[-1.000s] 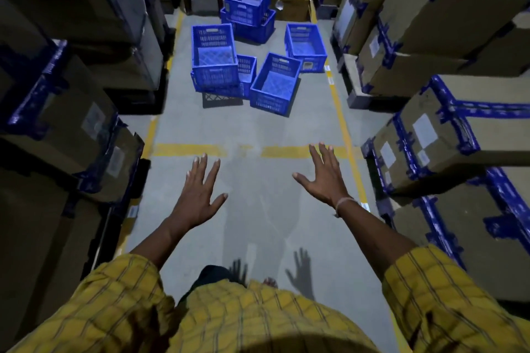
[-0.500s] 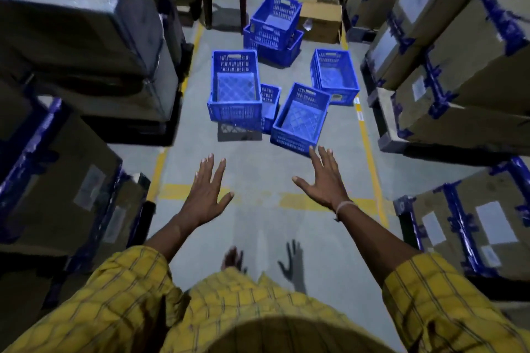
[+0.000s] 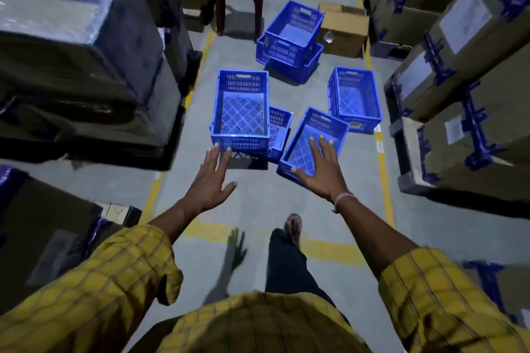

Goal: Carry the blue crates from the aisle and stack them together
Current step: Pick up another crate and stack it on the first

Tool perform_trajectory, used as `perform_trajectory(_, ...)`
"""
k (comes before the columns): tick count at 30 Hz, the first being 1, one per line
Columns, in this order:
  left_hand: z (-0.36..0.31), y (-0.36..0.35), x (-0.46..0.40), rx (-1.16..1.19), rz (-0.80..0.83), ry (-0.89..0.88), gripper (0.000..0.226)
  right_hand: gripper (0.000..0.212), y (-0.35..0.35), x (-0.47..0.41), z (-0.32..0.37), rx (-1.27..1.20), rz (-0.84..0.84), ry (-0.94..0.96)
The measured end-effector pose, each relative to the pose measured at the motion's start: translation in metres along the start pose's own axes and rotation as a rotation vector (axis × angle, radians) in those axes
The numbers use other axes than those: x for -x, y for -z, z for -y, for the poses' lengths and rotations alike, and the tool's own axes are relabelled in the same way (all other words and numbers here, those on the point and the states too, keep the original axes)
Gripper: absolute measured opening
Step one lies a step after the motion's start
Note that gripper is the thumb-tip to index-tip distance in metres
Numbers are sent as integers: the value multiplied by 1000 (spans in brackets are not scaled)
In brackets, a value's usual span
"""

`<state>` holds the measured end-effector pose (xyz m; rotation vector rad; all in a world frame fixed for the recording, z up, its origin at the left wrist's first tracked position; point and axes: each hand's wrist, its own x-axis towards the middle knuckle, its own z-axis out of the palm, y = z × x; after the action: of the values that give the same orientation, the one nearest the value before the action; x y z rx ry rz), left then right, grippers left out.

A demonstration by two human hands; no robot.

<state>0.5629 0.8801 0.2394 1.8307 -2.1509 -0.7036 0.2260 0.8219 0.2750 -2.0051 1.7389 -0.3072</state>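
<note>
crates lie on the aisle floor [image 3: 286,203] at 12 o'clock from both hands. left hand [image 3: 210,180] has its fingers [image 3: 213,156] spread, the tips just under the near wall of the tall blue crate [image 3: 242,112]. right hand [image 3: 322,172] also has spread fingers, over the tilted blue crate [image 3: 329,132]; whether they touch it i cannot tell.

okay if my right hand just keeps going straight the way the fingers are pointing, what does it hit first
Most likely the tilted blue crate right ahead of the right hand. The open fingers already overlap its near rim and mesh floor in the head view, though one view cannot show how far above it the hand is.
</note>
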Motion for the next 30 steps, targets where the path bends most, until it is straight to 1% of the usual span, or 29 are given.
perform_trajectory(9, -26, -2, -162, 60, -91, 175, 89, 97, 52, -208, -25, 33, 121, 177)
perform_trajectory(12, -30, -7, -198, 107, -125, 228, 88, 97, 62, -262, -29, 53, 174, 210)
perform_trajectory(16, -29, -14, -232, 168, -128, 323, 89, 97, 66, -319, -22, 70, 240, 253)
perform_trajectory(20, -9, -20, -266, 175, -114, 361, 89, 98, 52, -377, -12, 90, 269, 295)
perform_trajectory(23, 11, -25, -296, 186, -94, 402, 90, 99, 36, -414, -5, 84, 297, 293)
perform_trajectory(27, 49, -41, -337, 205, -151, 451, 90, 95, -2, -466, 1, 85, 373, 284)
perform_trajectory(30, 78, -64, -368, 281, -206, 521, 88, 88, -42, -507, -4, 133, 411, 309)
